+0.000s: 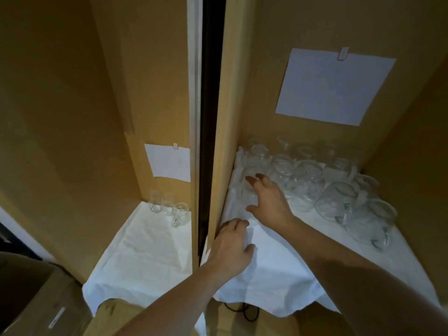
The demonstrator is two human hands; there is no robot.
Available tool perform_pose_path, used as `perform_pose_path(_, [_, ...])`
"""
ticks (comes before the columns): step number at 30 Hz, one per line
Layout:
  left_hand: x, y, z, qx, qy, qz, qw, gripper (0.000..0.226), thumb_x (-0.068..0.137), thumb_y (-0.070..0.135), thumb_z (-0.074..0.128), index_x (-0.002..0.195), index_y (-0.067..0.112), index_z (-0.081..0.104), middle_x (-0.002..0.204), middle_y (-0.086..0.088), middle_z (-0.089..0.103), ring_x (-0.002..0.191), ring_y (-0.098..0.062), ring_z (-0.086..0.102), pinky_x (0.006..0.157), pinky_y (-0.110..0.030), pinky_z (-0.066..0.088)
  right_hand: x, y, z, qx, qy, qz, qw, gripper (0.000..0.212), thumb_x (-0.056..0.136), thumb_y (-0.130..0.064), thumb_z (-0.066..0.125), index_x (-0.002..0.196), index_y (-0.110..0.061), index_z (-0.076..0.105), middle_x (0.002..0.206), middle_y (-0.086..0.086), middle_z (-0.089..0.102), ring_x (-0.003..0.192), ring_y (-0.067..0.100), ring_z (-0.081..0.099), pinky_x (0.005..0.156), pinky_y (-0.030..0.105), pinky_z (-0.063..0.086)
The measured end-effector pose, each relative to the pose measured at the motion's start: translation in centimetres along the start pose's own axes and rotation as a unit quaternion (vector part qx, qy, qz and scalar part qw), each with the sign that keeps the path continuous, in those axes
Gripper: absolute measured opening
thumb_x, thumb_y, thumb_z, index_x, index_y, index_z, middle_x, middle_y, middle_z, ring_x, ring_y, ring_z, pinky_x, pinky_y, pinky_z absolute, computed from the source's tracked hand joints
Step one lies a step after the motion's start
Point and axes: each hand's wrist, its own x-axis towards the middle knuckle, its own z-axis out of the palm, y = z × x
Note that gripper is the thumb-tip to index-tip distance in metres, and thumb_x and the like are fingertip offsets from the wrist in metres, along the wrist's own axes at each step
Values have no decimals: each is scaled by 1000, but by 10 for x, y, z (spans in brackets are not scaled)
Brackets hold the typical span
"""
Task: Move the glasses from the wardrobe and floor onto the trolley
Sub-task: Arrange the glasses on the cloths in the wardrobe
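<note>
Clear, fragile, slippery round glass mugs (308,180) at centre right suit handle grips; right hand (266,200) spread wide, left hand (230,248) relaxed, empty.

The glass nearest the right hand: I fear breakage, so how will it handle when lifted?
The glass looks thin and clear, so probably fragile and light. Its rounded bowl may be slippery. Neighbouring glasses stand close, so it could knock them. The right hand reaches open.
</note>
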Motion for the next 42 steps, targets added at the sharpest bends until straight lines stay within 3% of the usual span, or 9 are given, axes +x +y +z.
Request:
perform_pose_path(7, [1,-6,5,18,-23,25,999,49,94,38,63,137,17,51,136,-1,55,129,-20,49,109,-28,37,-11,8,0,-33,1,7,999,98,86,-39,77,160,-31,14,168,13,5,150,37,21,115,49,34])
perform_pose_path(20, [-16,45,-11,34,27,23,999,45,94,38,59,135,19,57,134,0,59,125,-21,51,103,-28,40,-98,36,-18,-21,4,67,997,91,89,-43,71,160,-28,16,167,11,13,149,33,24,117,42,33])
perform_pose_path(27, [-56,81,-21,73,19,24,997,48,95,42,59,138,22,53,141,2,55,131,-19,47,108,-30,41,-158,50,-29,-12,4,78,997,87,91,-47,67,159,-26,18,163,10,22,146,31,25,115,41,34])
perform_pose_path(42, [-142,77,-92,136,60,-56,987,51,93,42,65,138,24,50,138,2,54,126,-21,49,101,-33,44,-217,-9,-13,49,-10,12,999,84,88,-48,68,156,-27,25,157,6,33,140,28,33,113,40,38])
